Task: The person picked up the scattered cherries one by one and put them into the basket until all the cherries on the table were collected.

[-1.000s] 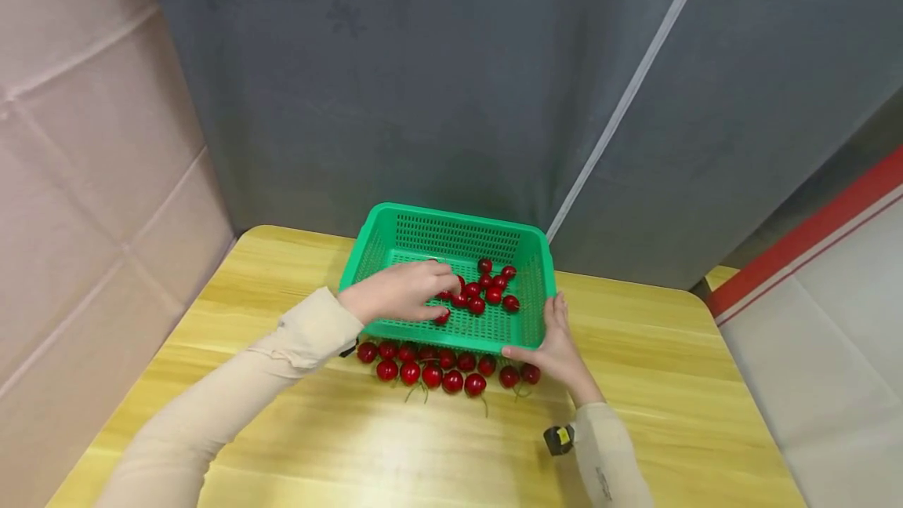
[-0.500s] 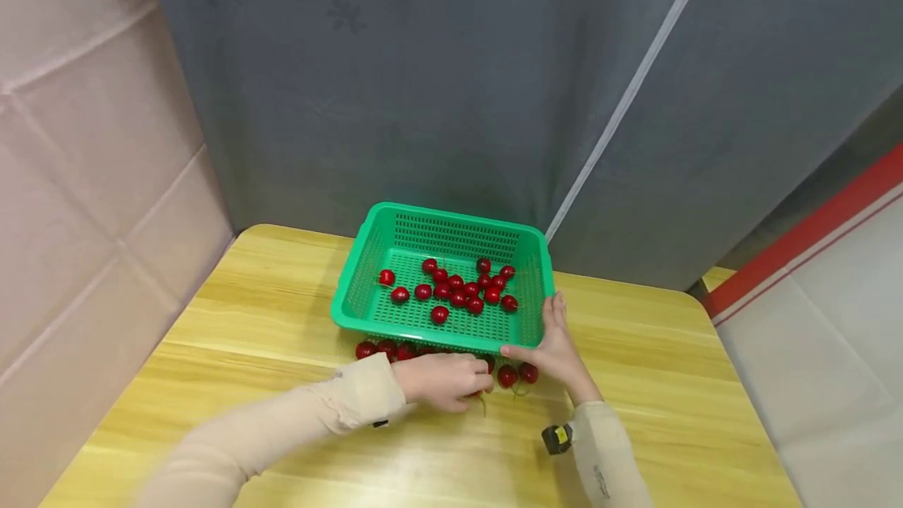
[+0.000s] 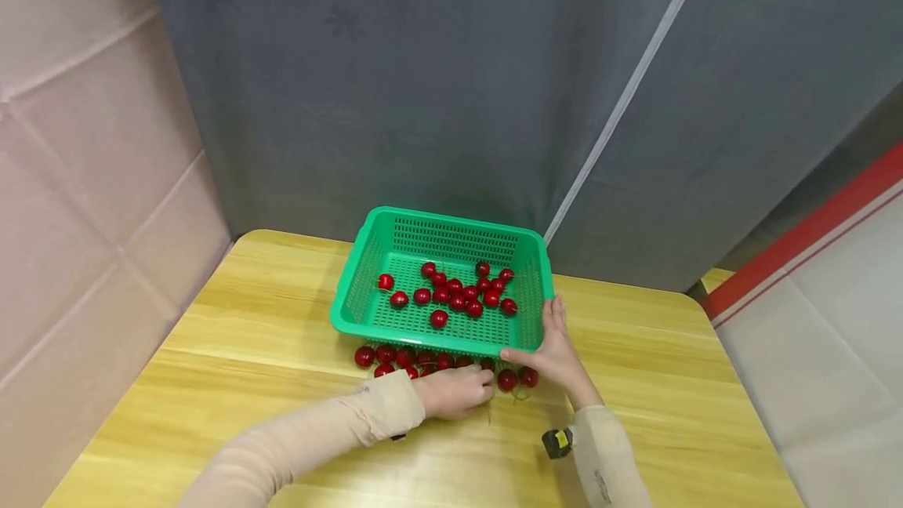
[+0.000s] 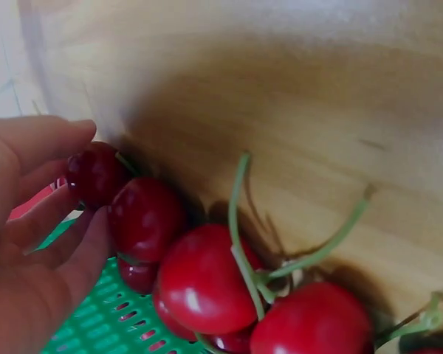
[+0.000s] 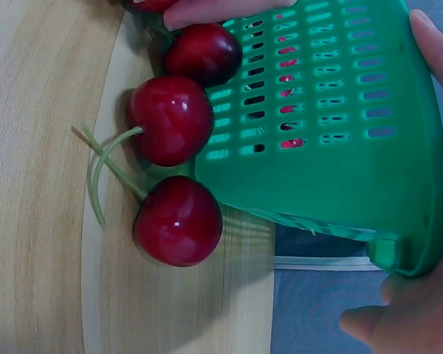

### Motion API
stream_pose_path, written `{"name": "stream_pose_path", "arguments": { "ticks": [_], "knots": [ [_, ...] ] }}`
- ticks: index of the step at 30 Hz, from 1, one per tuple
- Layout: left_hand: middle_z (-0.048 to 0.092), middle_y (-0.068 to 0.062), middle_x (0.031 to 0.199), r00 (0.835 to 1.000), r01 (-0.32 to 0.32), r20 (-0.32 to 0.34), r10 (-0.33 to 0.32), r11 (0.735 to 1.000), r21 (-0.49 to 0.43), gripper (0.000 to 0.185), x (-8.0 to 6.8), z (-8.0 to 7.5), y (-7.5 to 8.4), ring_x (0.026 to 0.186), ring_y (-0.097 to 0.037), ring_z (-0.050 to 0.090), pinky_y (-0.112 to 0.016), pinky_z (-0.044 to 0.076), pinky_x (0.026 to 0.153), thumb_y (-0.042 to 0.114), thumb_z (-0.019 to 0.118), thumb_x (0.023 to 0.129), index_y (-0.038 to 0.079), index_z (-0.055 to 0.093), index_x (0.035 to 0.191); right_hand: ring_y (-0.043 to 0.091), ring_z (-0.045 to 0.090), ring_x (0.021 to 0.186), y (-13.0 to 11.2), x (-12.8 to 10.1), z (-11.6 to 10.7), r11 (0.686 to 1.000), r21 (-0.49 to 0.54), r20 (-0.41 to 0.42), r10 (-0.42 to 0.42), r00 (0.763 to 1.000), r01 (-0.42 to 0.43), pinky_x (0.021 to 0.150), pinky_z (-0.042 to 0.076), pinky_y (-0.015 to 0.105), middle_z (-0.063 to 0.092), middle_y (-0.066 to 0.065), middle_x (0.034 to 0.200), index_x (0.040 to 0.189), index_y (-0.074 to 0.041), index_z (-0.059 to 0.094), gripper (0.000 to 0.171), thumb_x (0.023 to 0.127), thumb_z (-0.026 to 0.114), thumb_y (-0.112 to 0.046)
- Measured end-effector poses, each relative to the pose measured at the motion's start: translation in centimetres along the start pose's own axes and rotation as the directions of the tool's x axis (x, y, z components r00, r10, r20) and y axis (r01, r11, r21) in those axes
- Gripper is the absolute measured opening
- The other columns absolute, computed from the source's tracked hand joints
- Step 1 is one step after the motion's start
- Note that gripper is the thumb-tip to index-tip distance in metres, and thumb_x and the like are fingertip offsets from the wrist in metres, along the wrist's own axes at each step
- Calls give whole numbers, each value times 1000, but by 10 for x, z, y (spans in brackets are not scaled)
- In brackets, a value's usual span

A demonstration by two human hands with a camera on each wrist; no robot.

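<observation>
The left hand (image 3: 455, 392) rests on the table (image 3: 233, 351), fingers apparently curled round a cherry (image 4: 96, 173) from the row beside the basket (image 3: 367, 300). The right hand (image 3: 553, 351) grips the basket's near right corner, steadying it.

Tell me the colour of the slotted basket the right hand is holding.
The basket is green, plain all over; the head view shows it best.
</observation>
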State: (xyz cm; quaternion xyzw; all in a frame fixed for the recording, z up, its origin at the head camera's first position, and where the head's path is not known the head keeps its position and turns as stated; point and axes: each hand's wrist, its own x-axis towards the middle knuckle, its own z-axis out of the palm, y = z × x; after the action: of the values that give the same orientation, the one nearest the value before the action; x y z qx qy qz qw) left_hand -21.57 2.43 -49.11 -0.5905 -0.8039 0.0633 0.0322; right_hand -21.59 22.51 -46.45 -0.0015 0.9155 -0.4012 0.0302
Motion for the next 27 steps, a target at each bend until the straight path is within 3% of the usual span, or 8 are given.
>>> {"name": "stream_pose_path", "arguments": {
  "ticks": [9, 16, 21, 27],
  "knots": [
    [55, 5, 96, 1000, -9, -17, 8, 1000, -8, 15, 0, -1, 0, 84, -7, 52, -13, 44, 72, 18, 61, 85, 18, 67, 99, 33, -13, 137, 1, 0, 0, 1000, -8, -8, -7, 1000, 6, 108, 9, 55, -21, 11, 149, 143, 1, -4, 124, 64, 77, -48],
    [56, 5, 94, 999, -34, -40, 30, 994, -107, 11, -2, -10, 0, 81, -6, 52, -11, 42, 71, 18, 60, 86, 17, 66, 95, 31, -14, 137, -1, 0, 0, 1000, -7, 6, 2, 1000, -2, 108, 9, 55, -22, 10, 149, 143, 0, -5, 124, 64, 77, -49],
    [57, 6, 92, 998, -35, -53, 26, 984, -172, 11, -7, -24, -1, 80, -4, 53, -11, 43, 71, 19, 61, 86, 17, 65, 95, 30, -14, 137, -2, 0, -1, 1000, 2, 1, -2, 1000, 2, 108, 10, 54, -22, 9, 149, 144, 0, -5, 124, 64, 77, -49],
    [57, 6, 92, 996, -70, -72, 54, 967, -244, 16, -17, -54, -7, 82, -3, 52, -8, 42, 73, 17, 62, 84, 15, 65, 99, 33, -13, 137, -2, 0, -1, 1000, 2, 0, -2, 1000, 2, 107, 10, 56, -21, 11, 149, 143, 1, -5, 123, 64, 78, -46]
  ]
}}
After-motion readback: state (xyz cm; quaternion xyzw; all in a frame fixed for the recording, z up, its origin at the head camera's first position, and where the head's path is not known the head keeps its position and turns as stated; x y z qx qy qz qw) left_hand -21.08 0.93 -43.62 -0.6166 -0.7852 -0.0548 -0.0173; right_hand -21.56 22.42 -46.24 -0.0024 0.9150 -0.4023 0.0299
